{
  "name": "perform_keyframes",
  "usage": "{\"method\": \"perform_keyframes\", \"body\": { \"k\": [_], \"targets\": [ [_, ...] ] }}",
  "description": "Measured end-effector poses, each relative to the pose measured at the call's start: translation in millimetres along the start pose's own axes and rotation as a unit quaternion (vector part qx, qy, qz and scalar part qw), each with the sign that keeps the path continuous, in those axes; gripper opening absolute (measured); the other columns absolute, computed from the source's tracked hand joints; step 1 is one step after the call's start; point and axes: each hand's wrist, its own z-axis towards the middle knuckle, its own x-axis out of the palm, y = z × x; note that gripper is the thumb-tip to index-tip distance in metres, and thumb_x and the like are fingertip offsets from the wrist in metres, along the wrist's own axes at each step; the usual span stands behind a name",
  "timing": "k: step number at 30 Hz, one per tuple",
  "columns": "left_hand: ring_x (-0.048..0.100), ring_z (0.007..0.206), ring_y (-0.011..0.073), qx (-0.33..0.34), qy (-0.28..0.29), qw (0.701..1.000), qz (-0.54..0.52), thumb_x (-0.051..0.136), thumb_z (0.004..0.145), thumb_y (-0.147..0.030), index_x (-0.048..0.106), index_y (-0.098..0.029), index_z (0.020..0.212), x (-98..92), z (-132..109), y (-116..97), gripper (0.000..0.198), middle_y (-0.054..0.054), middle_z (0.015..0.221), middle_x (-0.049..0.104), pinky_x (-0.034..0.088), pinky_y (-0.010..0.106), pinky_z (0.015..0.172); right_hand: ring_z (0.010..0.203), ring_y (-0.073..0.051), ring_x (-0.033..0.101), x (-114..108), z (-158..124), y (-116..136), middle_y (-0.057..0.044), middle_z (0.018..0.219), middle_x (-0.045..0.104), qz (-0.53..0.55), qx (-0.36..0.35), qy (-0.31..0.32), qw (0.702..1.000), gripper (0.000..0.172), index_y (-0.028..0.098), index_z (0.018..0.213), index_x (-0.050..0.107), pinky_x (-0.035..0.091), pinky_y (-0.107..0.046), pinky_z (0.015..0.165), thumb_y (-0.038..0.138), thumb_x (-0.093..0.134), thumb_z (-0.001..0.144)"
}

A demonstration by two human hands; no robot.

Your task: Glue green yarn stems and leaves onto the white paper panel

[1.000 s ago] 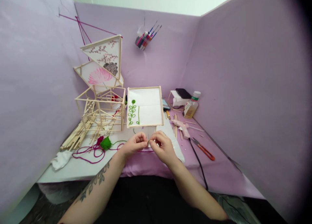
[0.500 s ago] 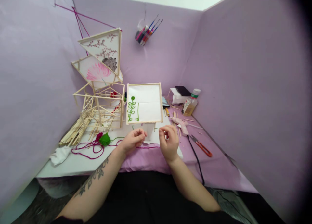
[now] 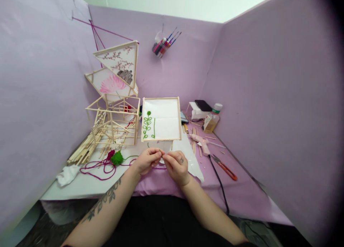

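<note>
- Head view, watched from my remote seat: the left hand (image 3: 146, 161) and right hand (image 3: 176, 168) meet low in the centre, the fingers of both pinched together on a thin piece (image 3: 160, 151), too small for me to identify
- That piece sits right between the fingertips; so slight a hold could slip, I judge, if one hand pulls harder than the other
- At 12 o'clock from the hands, a framed panel (image 3: 168, 109) bearing a green yarn plant (image 3: 147, 124) stands just beyond the knuckles; a forward jerk could knock it, and I cannot tell what props it
- At 9 o'clock, a green ball (image 3: 117, 158) trails a strand (image 3: 130, 156) toward the left hand, beside magenta yarn (image 3: 98, 170) looped on the counter (image 3: 67, 193); a dragging forearm could tangle the two
- At 2 o'clock, the glue gun (image 3: 198, 139) shows a red spot; if hot, it could burn a careless reach, and an elbow could snag its black cord (image 3: 217, 184)
- At 3 o'clock, orange-handled snips (image 3: 225, 168) lie nearby; grabbing them blindly could nick a fingertip
</note>
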Motion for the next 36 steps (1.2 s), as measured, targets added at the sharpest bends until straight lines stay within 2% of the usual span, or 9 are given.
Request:
{"method": "perform_keyframes", "body": {
  "k": [7,16,25,31,36],
  "targets": [
    [0.028,0.038,0.0021,-0.006,-0.017,0.999,0.037,0.071,0.072,-0.040,0.059,-0.013,0.070,1.4,1.5,2.3,0.029,-0.008,0.046,0.042,0.016,0.018,0.039,0.080,-0.018,0.055,1.3,-0.4,-4.8,-0.006,0.084,0.060,0.042,0.077,-0.001,0.996,0.014,0.021,0.094,0.063,0.048,-0.034,0.072,0.011,0.057,0.085],
    [0.030,0.042,0.0036,-0.014,-0.015,0.997,0.080,0.071,0.069,-0.038,0.057,-0.014,0.065,-1.8,2.8,7.1,0.029,-0.007,0.048,0.042,0.020,0.019,0.042,0.078,-0.018,0.056,-0.5,5.3,-8.8,-0.004,0.080,0.058,0.144,0.171,0.057,0.973,0.009,0.021,0.084,0.063,0.047,-0.032,0.068,0.019,0.054,0.088],
    [0.032,0.043,0.0047,-0.019,-0.005,0.996,0.091,0.065,0.066,-0.028,0.054,-0.015,0.059,-1.1,1.6,6.8,0.018,-0.006,0.046,0.044,0.023,0.020,0.045,0.071,-0.016,0.052,-0.3,4.5,-9.8,-0.003,0.078,0.055,0.205,0.193,0.083,0.956,0.008,0.021,0.082,0.061,0.044,-0.029,0.063,0.017,0.055,0.086],
    [0.032,0.044,0.0051,-0.027,0.004,0.995,0.093,0.062,0.062,-0.024,0.051,-0.015,0.055,-1.5,0.5,5.3,0.016,-0.006,0.045,0.043,0.024,0.020,0.047,0.074,-0.015,0.053,-2.4,4.5,-9.2,-0.005,0.087,0.057,0.242,0.194,0.104,0.945,0.014,0.022,0.096,0.064,0.044,-0.026,0.059,0.018,0.057,0.085],
    [0.034,0.044,0.0059,-0.042,0.010,0.994,0.096,0.059,0.058,-0.020,0.054,-0.015,0.055,-0.2,-0.8,2.5,0.008,-0.005,0.045,0.047,0.024,0.020,0.047,0.072,-0.015,0.053,-4.7,6.3,-8.2,-0.003,0.082,0.058,0.251,0.183,0.117,0.943,0.010,0.021,0.089,0.064,0.045,-0.026,0.060,0.019,0.055,0.086]
  ]
}}
